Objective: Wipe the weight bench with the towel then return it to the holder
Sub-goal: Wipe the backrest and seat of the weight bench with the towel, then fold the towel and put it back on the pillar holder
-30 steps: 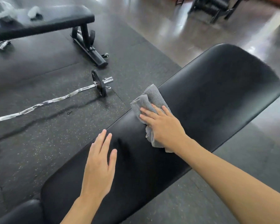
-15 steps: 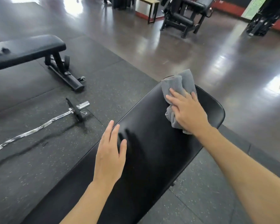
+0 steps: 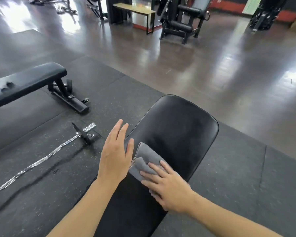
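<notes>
The black padded weight bench [image 3: 176, 130] runs from the bottom centre away to a rounded far end. A folded grey towel [image 3: 144, 159] lies on the pad near its left edge. My right hand [image 3: 169, 187] presses flat on the towel's near part, fingers spread and pointing left. My left hand [image 3: 115, 154] hovers flat at the bench's left edge, fingers together and extended, holding nothing, its thumb side next to the towel. No towel holder is in view.
A chrome curl bar [image 3: 41, 159] with a small black plate lies on the rubber mat to the left. A second black bench [image 3: 26, 82] stands at far left. Gym machines [image 3: 179, 21] and a wooden-topped bench [image 3: 135, 9] stand on the shiny floor beyond.
My right hand has dragged the towel back from the bench's far end toward me and leftward. My left hand has shifted to the bench's left edge. The view has tilted up.
</notes>
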The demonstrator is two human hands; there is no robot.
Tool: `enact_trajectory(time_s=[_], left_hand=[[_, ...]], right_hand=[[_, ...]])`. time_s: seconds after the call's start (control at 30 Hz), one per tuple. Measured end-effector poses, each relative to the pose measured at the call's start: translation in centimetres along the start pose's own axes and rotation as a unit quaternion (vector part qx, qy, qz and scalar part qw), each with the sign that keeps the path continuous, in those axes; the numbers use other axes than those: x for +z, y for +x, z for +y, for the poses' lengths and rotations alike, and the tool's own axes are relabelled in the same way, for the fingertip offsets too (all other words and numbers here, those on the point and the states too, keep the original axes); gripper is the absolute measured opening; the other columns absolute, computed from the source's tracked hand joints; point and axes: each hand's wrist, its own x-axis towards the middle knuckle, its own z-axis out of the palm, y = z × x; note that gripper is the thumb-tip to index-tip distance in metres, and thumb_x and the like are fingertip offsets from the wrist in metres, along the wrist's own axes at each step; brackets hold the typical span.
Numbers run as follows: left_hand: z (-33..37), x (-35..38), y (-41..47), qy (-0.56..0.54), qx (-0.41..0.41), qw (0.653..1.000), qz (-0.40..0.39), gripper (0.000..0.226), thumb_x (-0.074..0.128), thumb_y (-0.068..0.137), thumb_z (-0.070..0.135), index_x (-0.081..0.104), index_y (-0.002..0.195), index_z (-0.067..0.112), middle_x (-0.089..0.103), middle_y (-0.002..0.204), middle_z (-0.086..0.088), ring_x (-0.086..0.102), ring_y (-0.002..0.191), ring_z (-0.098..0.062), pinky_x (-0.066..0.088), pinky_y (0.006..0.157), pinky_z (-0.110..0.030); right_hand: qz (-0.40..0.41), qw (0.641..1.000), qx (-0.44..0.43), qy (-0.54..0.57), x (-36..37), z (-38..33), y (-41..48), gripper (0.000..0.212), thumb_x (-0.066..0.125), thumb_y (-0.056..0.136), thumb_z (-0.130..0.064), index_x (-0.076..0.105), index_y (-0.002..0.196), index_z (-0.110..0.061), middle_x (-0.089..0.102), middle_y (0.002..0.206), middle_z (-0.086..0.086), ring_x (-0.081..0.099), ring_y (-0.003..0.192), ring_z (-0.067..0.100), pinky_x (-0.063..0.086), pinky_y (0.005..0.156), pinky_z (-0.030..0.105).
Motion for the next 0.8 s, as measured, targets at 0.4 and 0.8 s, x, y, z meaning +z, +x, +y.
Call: enact_trajectory(time_s=[0.4, 0.8], left_hand=[[3.4, -3.9, -2.0, -0.019, -0.012, 0.997, -0.075, 0.045, 0.049, 0.105, 0.027, 0.047, 0.148, 0.015, 0.044, 0.156, 0.006, 0.048, 0.138, -0.016, 0.04, 0.113, -0.036], [8.6, -16.1, -3.9, -0.475, -0.296, 0.826, -0.058, 0.029, 0.072, 0.087, 0.042, 0.076, 0.105, 0.019, 0.081, 0.103, -0.002, 0.076, 0.098, -0.016, 0.058, 0.082, -0.029]], right_hand=[[0.212, 0.886, 0.228, 0.344, -8.3, 8.3, -0.9, 0.044, 0.072, 0.083, 0.004, 0.069, 0.126, -0.008, 0.064, 0.139, 0.001, 0.057, 0.13, 0.011, 0.043, 0.111, 0.032], [0.231, 0.846, 0.038, 0.479, -25.7, -5.2, 4.4, 0.085, 0.093, 0.066, -0.008, 0.054, 0.142, -0.01, 0.05, 0.151, -0.004, 0.041, 0.142, -0.001, 0.033, 0.116, 0.017]])
